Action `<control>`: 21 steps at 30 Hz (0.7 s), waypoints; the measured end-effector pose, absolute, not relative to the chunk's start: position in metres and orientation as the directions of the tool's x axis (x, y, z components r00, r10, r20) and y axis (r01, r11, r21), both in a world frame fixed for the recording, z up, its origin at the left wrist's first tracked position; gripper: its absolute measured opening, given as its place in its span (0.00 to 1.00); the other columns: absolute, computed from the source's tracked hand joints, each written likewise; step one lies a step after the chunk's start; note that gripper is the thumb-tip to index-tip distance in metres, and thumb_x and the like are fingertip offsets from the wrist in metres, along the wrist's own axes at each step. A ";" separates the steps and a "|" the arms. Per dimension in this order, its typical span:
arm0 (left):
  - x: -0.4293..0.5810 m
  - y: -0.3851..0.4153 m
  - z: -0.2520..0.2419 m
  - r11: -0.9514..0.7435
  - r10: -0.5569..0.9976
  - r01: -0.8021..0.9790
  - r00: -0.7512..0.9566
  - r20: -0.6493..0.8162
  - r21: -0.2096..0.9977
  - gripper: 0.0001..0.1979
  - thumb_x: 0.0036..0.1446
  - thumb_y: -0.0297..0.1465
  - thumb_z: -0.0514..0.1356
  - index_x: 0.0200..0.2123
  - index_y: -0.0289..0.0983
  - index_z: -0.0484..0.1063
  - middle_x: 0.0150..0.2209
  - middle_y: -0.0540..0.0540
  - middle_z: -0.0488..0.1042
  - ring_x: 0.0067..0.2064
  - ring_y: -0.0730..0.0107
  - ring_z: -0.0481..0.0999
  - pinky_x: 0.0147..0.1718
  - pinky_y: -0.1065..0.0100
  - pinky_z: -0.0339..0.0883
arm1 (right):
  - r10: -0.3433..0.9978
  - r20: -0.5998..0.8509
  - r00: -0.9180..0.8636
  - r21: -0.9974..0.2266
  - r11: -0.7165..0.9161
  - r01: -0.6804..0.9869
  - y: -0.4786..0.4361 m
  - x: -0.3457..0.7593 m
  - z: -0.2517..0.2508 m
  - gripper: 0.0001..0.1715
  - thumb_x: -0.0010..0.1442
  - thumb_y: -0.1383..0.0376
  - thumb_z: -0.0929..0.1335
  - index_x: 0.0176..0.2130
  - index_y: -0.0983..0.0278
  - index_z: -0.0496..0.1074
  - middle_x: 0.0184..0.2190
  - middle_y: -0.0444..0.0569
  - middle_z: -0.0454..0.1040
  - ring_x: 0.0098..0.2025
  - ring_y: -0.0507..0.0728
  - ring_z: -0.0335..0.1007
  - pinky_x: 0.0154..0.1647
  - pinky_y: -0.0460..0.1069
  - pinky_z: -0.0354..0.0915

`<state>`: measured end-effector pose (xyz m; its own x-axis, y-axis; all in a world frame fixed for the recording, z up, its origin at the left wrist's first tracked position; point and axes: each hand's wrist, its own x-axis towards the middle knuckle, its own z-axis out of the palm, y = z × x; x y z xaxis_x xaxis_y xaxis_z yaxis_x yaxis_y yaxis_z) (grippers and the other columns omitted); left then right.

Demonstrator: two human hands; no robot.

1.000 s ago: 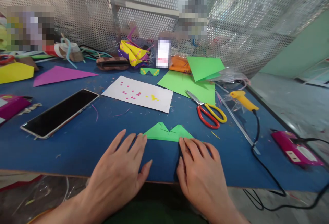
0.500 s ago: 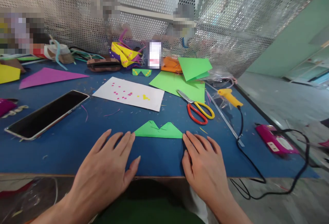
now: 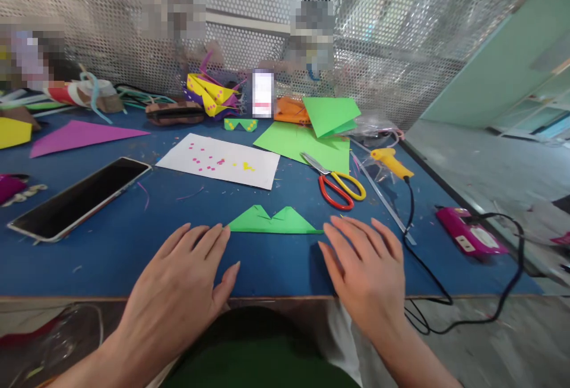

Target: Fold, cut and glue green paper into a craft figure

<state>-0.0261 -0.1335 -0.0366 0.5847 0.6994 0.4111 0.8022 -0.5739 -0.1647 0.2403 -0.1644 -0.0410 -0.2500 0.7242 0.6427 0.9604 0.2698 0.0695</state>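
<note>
A folded piece of green paper (image 3: 274, 223) with two peaks and a notch between them lies on the blue table in front of me. My left hand (image 3: 182, 275) rests flat with its fingers stretched out, the fingertips at the paper's left corner. At the right corner is my right hand (image 3: 367, 269), fingers apart and slightly raised, the index fingertip beside the paper's tip; whether it touches I cannot tell. Beyond the paper lie scissors (image 3: 329, 173) with one red and one yellow handle, and a white sheet (image 3: 214, 165) bearing small pink and yellow cutouts.
A dark-screened phone (image 3: 80, 201) lies at left near purple paper (image 3: 84, 137). Light green sheets (image 3: 289, 141), a small green dotted piece (image 3: 240, 125) and a yellow-purple paper craft (image 3: 211, 94) sit farther back. A yellow glue gun (image 3: 392, 163) trails its cord to a magenta power strip (image 3: 469, 232).
My right hand has moved to the right and lifted a little off the paper's right corner, its fingers spreading. The left hand stays at the left corner. The view has shifted slightly.
</note>
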 end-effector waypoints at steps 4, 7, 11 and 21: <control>-0.020 -0.134 -0.031 -0.569 0.698 0.799 0.593 0.401 -0.192 0.21 0.63 0.36 0.53 0.48 0.25 0.76 0.44 0.32 0.79 0.45 0.48 0.77 0.50 0.46 0.68 | 0.617 0.509 -0.601 0.247 0.564 0.788 -0.144 0.220 -0.036 0.14 0.65 0.73 0.63 0.44 0.67 0.77 0.44 0.52 0.79 0.44 0.58 0.70 0.47 0.55 0.60; -0.022 -0.130 -0.027 -0.576 0.705 0.795 0.601 0.378 -0.190 0.20 0.63 0.34 0.53 0.47 0.26 0.77 0.43 0.34 0.80 0.44 0.49 0.77 0.49 0.46 0.68 | 0.558 0.393 -0.731 0.367 0.633 0.681 -0.126 0.206 -0.035 0.15 0.64 0.75 0.61 0.39 0.69 0.77 0.37 0.54 0.77 0.35 0.57 0.66 0.38 0.55 0.57; -0.039 -0.116 -0.018 -0.614 0.709 0.779 0.614 0.347 -0.127 0.16 0.63 0.30 0.51 0.42 0.34 0.79 0.41 0.41 0.81 0.42 0.54 0.78 0.54 0.46 0.63 | 0.533 0.374 -0.759 0.402 0.644 0.650 -0.114 0.200 -0.036 0.16 0.61 0.79 0.61 0.31 0.68 0.76 0.26 0.50 0.71 0.27 0.56 0.60 0.34 0.53 0.53; -0.024 -0.100 -0.017 -0.752 0.585 0.659 0.661 0.469 0.009 0.12 0.66 0.25 0.53 0.41 0.34 0.77 0.40 0.43 0.80 0.43 0.62 0.77 0.45 0.60 0.68 | 0.570 0.370 -0.733 0.311 0.668 0.676 -0.115 0.203 -0.042 0.15 0.65 0.75 0.62 0.33 0.68 0.75 0.28 0.48 0.71 0.30 0.55 0.62 0.35 0.54 0.56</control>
